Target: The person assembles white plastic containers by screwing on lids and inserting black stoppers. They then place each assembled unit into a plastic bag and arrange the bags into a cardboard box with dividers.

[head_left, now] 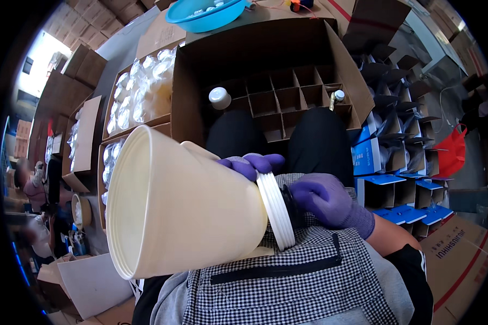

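Note:
A large cream plastic container [200, 206] lies tilted across my lap, its wide round mouth facing left. A white ridged collar [276, 211] sits at its narrow right end, with a black part [291, 208] beyond it. My left hand [252, 164], in a purple glove, has its fingers curled over the container's far side by the collar; the rest is hidden behind the container. In a matching glove, my right hand [328, 199] is closed on the black part. A checked apron [314, 276] covers my lap under the container.
A divided cardboard box [363, 105] stands open before my knees, holding a white-capped item [219, 98] and a small metal-and-white fitting [339, 96]. Boxes of plastic-wrapped items [146, 89] stand left; blue cartons [406, 214] and a red bag [451, 153] are right. A blue basin [206, 20] sits ahead.

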Available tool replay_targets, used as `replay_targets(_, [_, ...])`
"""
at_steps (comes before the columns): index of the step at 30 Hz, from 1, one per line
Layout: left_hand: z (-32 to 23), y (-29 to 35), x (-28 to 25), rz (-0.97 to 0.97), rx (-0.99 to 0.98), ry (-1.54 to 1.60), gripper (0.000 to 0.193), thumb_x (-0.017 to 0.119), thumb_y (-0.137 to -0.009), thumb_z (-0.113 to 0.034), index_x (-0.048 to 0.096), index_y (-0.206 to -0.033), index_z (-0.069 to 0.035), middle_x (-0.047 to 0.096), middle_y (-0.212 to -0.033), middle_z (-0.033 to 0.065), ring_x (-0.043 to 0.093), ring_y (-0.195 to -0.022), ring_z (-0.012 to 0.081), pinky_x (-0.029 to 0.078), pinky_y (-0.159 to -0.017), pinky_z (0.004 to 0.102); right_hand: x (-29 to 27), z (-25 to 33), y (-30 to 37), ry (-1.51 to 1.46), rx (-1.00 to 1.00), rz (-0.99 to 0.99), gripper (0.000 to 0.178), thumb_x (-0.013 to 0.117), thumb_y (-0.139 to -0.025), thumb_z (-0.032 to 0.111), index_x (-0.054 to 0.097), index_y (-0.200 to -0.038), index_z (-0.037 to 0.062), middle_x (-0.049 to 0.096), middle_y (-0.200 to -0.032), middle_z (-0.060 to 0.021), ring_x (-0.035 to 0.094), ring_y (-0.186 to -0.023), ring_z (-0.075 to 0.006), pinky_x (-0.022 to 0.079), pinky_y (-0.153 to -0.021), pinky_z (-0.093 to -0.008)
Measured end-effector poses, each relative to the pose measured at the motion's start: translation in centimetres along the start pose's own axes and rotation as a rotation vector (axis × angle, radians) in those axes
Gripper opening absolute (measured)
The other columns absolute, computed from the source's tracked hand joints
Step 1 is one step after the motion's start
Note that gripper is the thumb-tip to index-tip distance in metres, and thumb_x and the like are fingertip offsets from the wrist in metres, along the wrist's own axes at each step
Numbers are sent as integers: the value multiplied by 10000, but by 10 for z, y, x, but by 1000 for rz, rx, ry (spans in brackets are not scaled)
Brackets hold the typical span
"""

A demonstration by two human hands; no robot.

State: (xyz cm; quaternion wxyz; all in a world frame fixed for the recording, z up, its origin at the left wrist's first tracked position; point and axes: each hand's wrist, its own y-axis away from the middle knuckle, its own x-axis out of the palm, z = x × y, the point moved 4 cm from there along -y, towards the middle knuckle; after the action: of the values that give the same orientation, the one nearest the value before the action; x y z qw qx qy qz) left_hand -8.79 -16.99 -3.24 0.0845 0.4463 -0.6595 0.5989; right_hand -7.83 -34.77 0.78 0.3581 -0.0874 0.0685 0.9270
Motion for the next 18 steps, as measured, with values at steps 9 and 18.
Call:
replay_targets(9, [5,-6,-4,105,-6,-6,630,638,-939,-493,466,-1389,-86,570,-1177,142,511,-1214,354,320,-1102,710,-1,-10,2,136,-42,58,509,692,-904,317,581,-1333,66,661,-1167,-168,656,-1065,-297,521,-946,-394])
replay_targets(18, [2,2,5,-98,-34,23,481,626,-961,-424,527,-1299,-97,577,-1138,140,520,-1189,335,308,-1108,718,3,5,0,179,-209,-137,582,662,-925,437,571,-1327,26,660,-1159,-170,659,-1057,-286,524,-950,-397])
